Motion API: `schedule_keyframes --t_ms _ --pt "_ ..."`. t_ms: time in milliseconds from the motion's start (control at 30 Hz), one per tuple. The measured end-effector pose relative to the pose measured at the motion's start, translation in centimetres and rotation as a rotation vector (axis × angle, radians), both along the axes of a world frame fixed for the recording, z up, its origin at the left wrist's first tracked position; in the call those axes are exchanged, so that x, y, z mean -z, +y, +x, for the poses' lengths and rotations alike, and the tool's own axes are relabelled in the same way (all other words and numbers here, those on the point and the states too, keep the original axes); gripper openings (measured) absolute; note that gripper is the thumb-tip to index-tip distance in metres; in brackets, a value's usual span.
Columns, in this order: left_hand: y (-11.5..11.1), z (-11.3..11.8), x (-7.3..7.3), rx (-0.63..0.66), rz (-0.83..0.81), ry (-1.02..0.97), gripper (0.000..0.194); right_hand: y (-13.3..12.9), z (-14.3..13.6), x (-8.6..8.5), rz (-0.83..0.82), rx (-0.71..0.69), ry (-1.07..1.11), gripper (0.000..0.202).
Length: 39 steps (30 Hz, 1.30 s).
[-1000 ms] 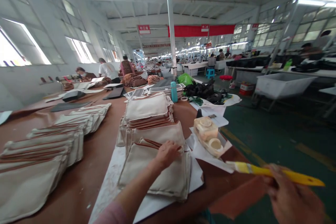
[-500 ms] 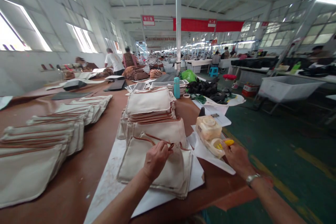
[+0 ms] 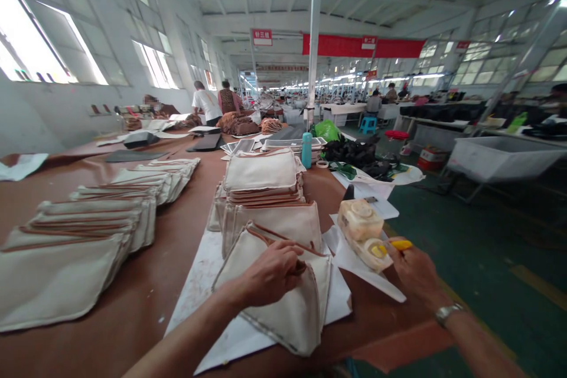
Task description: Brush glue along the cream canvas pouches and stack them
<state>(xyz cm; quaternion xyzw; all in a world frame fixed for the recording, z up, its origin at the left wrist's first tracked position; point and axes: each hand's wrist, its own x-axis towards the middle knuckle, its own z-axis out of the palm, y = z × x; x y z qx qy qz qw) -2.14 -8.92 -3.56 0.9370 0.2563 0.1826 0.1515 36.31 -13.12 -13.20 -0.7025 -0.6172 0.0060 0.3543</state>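
Observation:
My left hand (image 3: 277,271) is closed on the brown-trimmed top edge of a cream fabric panel (image 3: 283,319), which is bent and tilted over a white sheet (image 3: 195,289). Behind it stands a stack of similar cream panels (image 3: 261,171). At the right, my right hand (image 3: 411,271) grips a yellow-handled tool (image 3: 401,244), whose tip is at the mouth of a small round cup (image 3: 375,248). That cup sits beside a pale, stained plastic container (image 3: 359,220).
Overlapping cream panels (image 3: 66,271) lie in a row on the brown table (image 3: 177,248) at left. A turquoise bottle (image 3: 306,150), a tape roll (image 3: 322,163) and black material (image 3: 354,152) are farther back. People stand beyond the table.
My left hand has lifted and turned the cream panel, so it folds more steeply. The view has shifted slightly left. My right hand still holds the yellow-handled tool by the cup.

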Motion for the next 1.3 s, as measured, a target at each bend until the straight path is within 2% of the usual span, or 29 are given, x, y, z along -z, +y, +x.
schedule_keyframes --t_ms 67,167,233,300,367,433,500,567,633,733,800,900,1100,1300 --pt "0.8 0.4 -0.9 0.020 -0.151 0.077 0.013 -0.6 -0.1 -0.8 0.023 -0.012 0.005 0.046" --pt "1.7 1.0 -1.3 -0.129 -0.293 0.067 0.018 -1.7 -0.5 -1.5 0.016 -0.110 0.007 0.039" --pt "2.0 1.2 -0.8 -0.238 -0.335 0.016 0.018 -2.6 -0.6 -1.7 0.008 -0.161 0.008 0.036" --pt "2.2 1.3 0.1 -0.295 -0.359 -0.031 0.013 -3.5 -0.5 -2.1 0.010 -0.171 0.011 0.034" --pt "2.1 1.3 0.9 -0.336 -0.394 -0.086 0.010 -4.5 -0.5 -2.7 0.024 -0.145 0.033 0.036" --pt "1.8 1.6 1.5 -0.362 -0.442 -0.140 0.016 -5.6 -1.2 -3.7 0.056 -0.065 0.123 0.039" --pt "1.3 1.9 1.7 -0.358 -0.500 -0.177 0.018 -6.5 -2.8 -4.8 0.103 0.041 0.299 0.044" --pt "0.7 2.3 1.7 -0.333 -0.553 -0.200 0.018 -7.1 -5.3 -5.8 0.156 0.083 0.521 0.047" --pt "0.1 2.6 1.6 -0.316 -0.589 -0.214 0.020 -7.5 -8.3 -6.6 0.221 0.030 0.709 0.047" --pt "-0.5 2.6 1.5 -0.322 -0.644 -0.245 0.023 -7.6 -12.3 -7.6 0.274 -0.054 0.817 0.046" --pt "-0.8 2.4 1.5 -0.330 -0.685 -0.265 0.024 -7.4 -14.2 -8.2 0.270 -0.081 0.792 0.047" --pt "-1.4 2.1 1.2 -0.331 -0.728 -0.278 0.023 -6.9 -15.5 -8.8 0.285 -0.113 0.671 0.050" --pt "-2.2 1.9 0.9 -0.327 -0.756 -0.305 0.024 -7.1 -15.1 -9.1 0.336 -0.032 0.526 0.048" --pt "-2.8 1.9 1.8 -0.335 -0.662 -0.242 0.020 -8.0 -15.8 -8.9 0.346 -0.119 0.438 0.043"
